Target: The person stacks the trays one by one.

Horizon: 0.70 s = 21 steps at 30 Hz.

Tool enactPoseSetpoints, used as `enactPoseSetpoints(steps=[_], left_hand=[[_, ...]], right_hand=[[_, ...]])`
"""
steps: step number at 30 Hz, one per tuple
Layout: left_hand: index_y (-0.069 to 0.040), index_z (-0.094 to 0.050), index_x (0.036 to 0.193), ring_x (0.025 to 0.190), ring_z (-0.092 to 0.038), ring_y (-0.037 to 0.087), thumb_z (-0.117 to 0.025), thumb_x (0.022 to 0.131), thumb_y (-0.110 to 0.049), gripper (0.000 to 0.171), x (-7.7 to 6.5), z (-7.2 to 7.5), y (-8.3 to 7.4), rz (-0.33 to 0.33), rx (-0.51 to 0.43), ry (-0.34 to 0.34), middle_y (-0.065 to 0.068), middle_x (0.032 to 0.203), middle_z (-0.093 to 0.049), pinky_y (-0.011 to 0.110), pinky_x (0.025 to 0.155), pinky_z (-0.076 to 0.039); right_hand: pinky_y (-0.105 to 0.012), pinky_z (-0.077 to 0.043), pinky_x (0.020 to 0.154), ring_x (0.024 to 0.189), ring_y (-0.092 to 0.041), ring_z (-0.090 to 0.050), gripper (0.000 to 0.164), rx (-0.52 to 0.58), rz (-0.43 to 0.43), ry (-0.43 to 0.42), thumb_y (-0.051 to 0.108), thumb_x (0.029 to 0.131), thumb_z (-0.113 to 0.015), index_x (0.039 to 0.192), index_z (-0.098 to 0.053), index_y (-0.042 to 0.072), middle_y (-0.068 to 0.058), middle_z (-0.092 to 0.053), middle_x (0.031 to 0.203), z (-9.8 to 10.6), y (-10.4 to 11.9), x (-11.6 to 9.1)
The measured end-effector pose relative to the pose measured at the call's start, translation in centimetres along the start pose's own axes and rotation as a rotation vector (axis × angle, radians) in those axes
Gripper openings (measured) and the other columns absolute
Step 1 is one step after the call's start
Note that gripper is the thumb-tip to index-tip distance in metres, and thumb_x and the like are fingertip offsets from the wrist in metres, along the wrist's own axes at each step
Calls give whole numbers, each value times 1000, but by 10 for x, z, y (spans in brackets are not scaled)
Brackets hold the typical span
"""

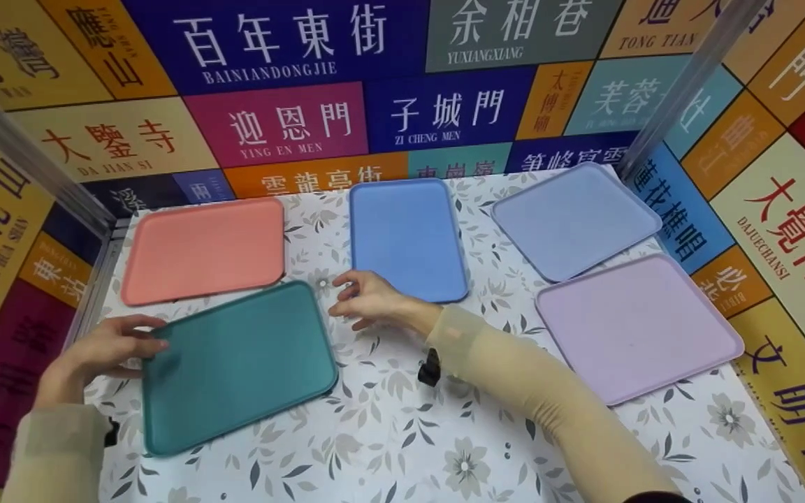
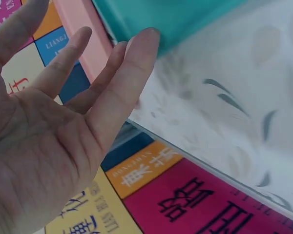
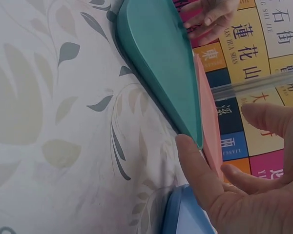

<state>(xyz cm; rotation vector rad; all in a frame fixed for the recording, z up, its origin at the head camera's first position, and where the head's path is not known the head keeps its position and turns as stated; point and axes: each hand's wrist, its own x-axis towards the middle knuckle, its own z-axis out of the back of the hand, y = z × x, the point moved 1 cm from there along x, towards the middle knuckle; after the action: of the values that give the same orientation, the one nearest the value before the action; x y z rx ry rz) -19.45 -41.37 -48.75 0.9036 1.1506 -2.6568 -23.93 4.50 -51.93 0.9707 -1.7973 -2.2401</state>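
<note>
A teal green tray [image 1: 238,370] lies at a slant on the patterned tabletop, near the front left. At its upper left corner is my left hand [image 1: 112,346], with one fingertip over the rim. The left wrist view shows this hand's [image 2: 83,97] fingers spread, one fingertip overlapping the green tray [image 2: 176,19]; firm contact cannot be told. My right hand [image 1: 374,300] hovers off the green tray's right end, beside the blue tray [image 1: 408,241], holding nothing. Its fingers are loosely spread in the right wrist view.
Behind the green tray lies a coral pink tray [image 1: 207,248], close to its edge. On the right, a pale blue-grey tray [image 1: 577,220] lies behind a lilac tray [image 1: 636,328]. Printed panels [image 1: 277,122] and metal posts [image 1: 689,77] enclose the table's back and sides.
</note>
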Motion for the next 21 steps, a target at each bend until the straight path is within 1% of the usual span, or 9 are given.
enactPoseSetpoints(steps=[2, 5, 7, 9, 12, 14, 16, 18, 21], left_hand=[[10, -38, 166, 134, -67, 42, -68, 112, -31, 74, -1, -1, 5, 13, -11, 1, 44, 158, -51, 55, 102, -69], [10, -41, 164, 128, -68, 36, -69, 111, -31, 73, -2, -2, 10, 35, -28, -12, 38, 150, -59, 51, 98, -70], [11, -43, 161, 126, -67, 35, -69, 111, -31, 70, -4, -2, 13, 56, -27, -23, 36, 148, -60, 48, 95, -70], [11, -46, 158, 126, -65, 37, -69, 110, -29, 66, -5, -2, 17, 76, -23, -37, 36, 148, -59, 45, 93, -70], [11, -47, 155, 121, -64, 36, -66, 109, -22, 60, -8, -1, 22, 98, -17, -41, 33, 138, -62, 43, 88, -70], [11, -45, 156, 113, -64, 32, -63, 106, -16, 59, -9, 0, 26, 115, -32, -31, 24, 127, -66, 42, 84, -70], [10, -42, 159, 108, -65, 26, -59, 105, -12, 61, -9, 2, 30, 130, -63, -8, 15, 120, -69, 43, 83, -70], [9, -41, 160, 105, -68, 21, -58, 105, -10, 61, -9, 3, 35, 139, -117, 23, 8, 119, -72, 44, 85, -71], [5, -46, 160, 108, -73, 20, -59, 108, -12, 56, -8, 4, 44, 154, -214, 66, 6, 127, -75, 48, 91, -72]], right_hand=[[-51, -71, 95, 127, -43, -73, 73, 15, -8, 0, 13, 97, -83, 162, -51, 2, -23, -61, 148, -3, 0, 3], [-44, -73, 85, 113, -35, -76, 71, 15, -18, -11, 13, 97, -84, 160, -54, 3, -19, -64, 140, -9, -1, 6], [-40, -73, 79, 104, -30, -75, 70, 17, -27, -17, 13, 96, -85, 159, -55, 3, -17, -65, 135, -13, -3, 8], [-38, -72, 76, 99, -26, -73, 70, 18, -35, -20, 13, 96, -86, 159, -56, 4, -15, -66, 134, -16, -5, 10], [-41, -73, 79, 102, -26, -74, 70, 22, -42, -21, 12, 95, -86, 158, -56, 5, -16, -66, 136, -19, -8, 12], [-44, -73, 83, 106, -28, -74, 69, 29, -42, -20, 11, 95, -86, 158, -57, 5, -17, -66, 138, -21, -10, 13], [-47, -73, 86, 109, -30, -75, 69, 42, -40, -16, 11, 96, -85, 158, -57, 5, -18, -67, 140, -23, -11, 14], [-49, -72, 88, 110, -29, -74, 68, 60, -36, -9, 10, 96, -85, 157, -57, 4, -18, -67, 140, -26, -12, 14], [-49, -72, 89, 109, -25, -72, 66, 79, -28, -6, 9, 95, -85, 156, -59, 4, -17, -68, 137, -31, -13, 14]])
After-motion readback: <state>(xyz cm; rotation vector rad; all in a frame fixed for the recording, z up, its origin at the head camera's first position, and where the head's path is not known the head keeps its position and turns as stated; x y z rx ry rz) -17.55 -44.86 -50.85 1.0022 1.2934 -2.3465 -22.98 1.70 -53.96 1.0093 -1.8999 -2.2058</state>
